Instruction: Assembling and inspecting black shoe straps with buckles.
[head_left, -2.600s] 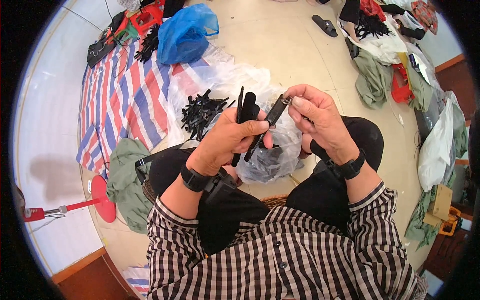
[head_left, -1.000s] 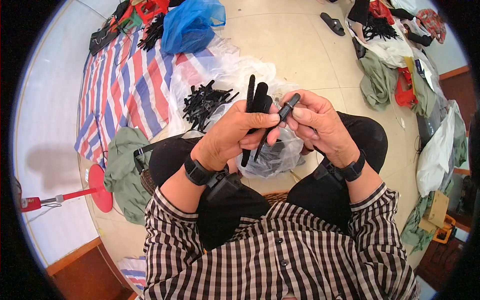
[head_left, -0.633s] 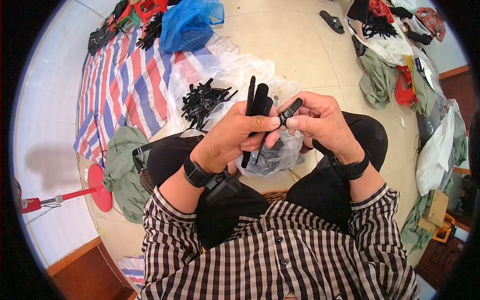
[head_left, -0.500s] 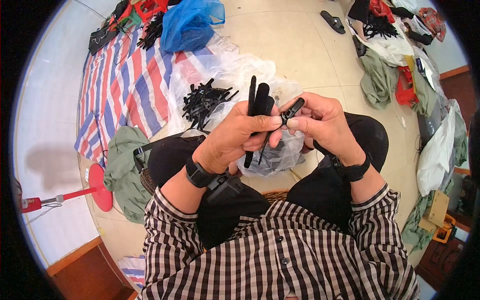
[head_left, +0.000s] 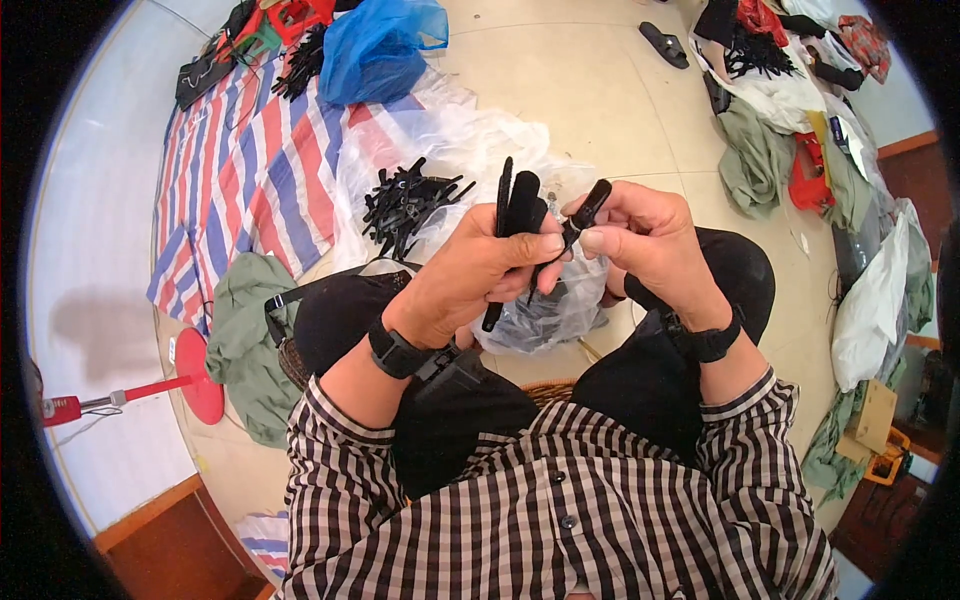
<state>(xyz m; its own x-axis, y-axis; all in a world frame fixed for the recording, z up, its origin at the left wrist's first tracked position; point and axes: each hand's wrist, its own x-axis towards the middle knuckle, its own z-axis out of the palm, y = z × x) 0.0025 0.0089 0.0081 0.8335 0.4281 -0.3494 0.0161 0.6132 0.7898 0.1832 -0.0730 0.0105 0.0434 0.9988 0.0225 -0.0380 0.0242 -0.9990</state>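
One black piece (head_left: 595,203) spans the gap between the hands, its upper end jutting past the right hand (head_left: 645,232), whose thumb and fingers pinch it. The left hand (head_left: 490,255) grips several black strips (head_left: 523,202) and seems to pinch the piece's lower part. Handling of this piece looks unfinished. Beyond lies a heap of black pieces (head_left: 408,208) on a translucent plastic sheet (head_left: 495,135); whether those are finished or waiting, I cannot tell. Nearer the knees sits a clear bag (head_left: 580,290).

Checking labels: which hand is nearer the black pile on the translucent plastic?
Left. The left hand is just right of the black pile; the right hand is farther right.
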